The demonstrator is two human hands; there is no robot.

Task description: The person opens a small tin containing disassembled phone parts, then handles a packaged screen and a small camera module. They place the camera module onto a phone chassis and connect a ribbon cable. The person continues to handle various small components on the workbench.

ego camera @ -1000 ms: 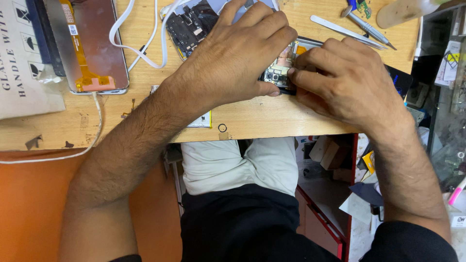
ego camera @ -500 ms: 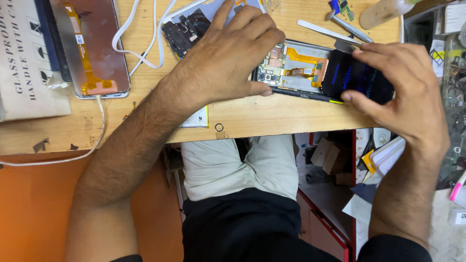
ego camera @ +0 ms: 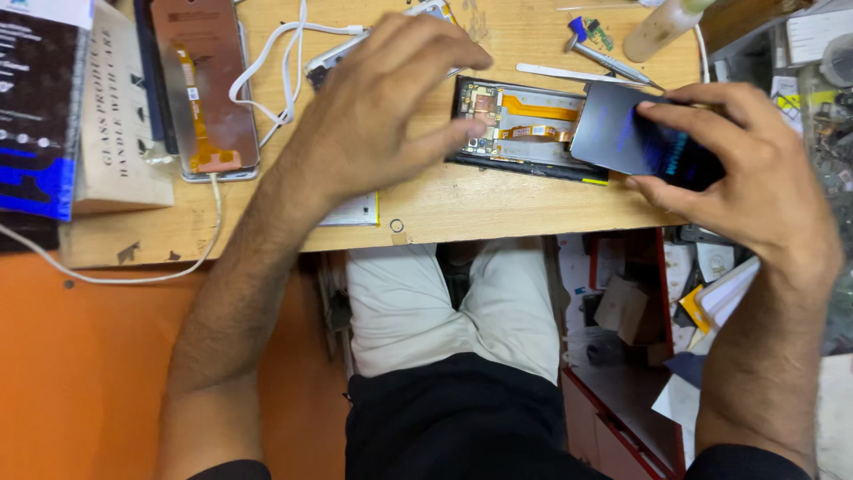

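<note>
Right hand [ego camera: 746,178]: grasping dark back cover [ego camera: 622,133], now lifted further off opened phone [ego camera: 524,129]; left hand [ego camera: 382,107]: fingers released, risen

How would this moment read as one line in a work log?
left hand: open, fingertips on opened phone | right hand: grips dark back cover, lifted at phone's right end | surface: wooden bench

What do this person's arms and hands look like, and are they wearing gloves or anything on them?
No gloves. Both the left hand and the right hand are bare, with no rings, watch or bands showing. The forearms are bare and hairy. Dark sleeve edges show only at the bottom of the view, near the upper arms, so the sleeves look short.
</note>
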